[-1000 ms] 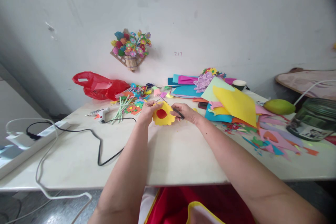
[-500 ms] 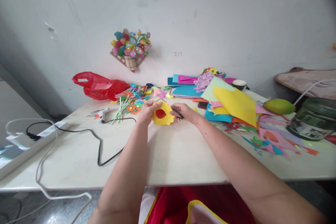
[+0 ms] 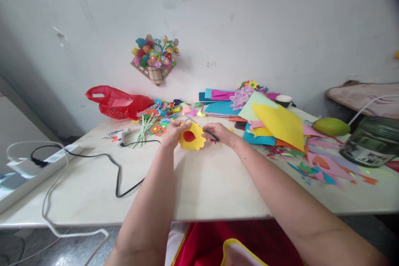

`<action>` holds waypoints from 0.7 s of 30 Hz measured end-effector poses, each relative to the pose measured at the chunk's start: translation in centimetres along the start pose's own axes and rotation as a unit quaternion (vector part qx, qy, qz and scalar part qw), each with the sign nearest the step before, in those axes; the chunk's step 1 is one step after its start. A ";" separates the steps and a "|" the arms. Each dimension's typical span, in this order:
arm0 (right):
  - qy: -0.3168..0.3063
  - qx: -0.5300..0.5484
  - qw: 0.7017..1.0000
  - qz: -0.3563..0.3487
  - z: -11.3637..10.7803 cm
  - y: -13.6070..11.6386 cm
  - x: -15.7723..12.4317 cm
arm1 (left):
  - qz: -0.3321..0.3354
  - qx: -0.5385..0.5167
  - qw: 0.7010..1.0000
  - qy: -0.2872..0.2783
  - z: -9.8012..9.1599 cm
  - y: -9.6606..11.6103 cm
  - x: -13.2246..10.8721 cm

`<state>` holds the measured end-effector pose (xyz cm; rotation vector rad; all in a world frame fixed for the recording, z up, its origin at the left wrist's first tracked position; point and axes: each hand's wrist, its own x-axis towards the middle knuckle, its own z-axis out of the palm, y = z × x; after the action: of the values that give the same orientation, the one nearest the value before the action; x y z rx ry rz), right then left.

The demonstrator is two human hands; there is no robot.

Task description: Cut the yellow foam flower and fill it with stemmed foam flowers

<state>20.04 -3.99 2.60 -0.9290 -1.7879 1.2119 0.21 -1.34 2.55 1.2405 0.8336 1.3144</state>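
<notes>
A yellow foam flower [image 3: 195, 143] with a scalloped edge and a red round centre is pinched at its upper left by my left hand [image 3: 174, 133]. My right hand [image 3: 220, 133] is closed around the dark handles of a pair of scissors [image 3: 211, 134]. Their thin blades point up and to the left, by the flower's upper right edge. Whether the blades are cutting into the foam I cannot tell.
Left lie a glue gun [image 3: 122, 136] with a black cord, pale green sticks [image 3: 145, 129], small foam flowers [image 3: 157, 130] and a red plastic bag [image 3: 120, 103]. Right are coloured foam sheets [image 3: 280, 122], scraps [image 3: 326, 164], a green mango [image 3: 331, 126] and a glass jar [image 3: 372, 141].
The yellow flower has shifted slightly left and turned a little in my left hand. My right hand with the scissors stays in nearly the same place.
</notes>
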 end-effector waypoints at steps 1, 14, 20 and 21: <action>-0.001 0.000 1.000 0.000 -0.1 0.0 0.0 | -0.001 0.001 1.000 -0.002 -0.1 0.0 0.0; 0.103 0.075 0.991 -0.028 -1.0 0.7 0.4 | 0.001 0.036 0.999 -0.024 -0.2 -0.1 0.1; 0.121 0.099 0.987 -0.049 -0.9 0.8 0.7 | -0.008 0.056 0.997 -0.048 0.3 -0.3 0.0; 0.120 0.098 0.987 -0.049 -0.8 0.8 0.8 | -0.012 0.059 0.997 -0.052 0.4 -0.3 0.0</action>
<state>20.54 -2.75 2.15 -0.8268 -1.4783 1.1386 0.69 -1.41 2.34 1.3753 0.8580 1.1847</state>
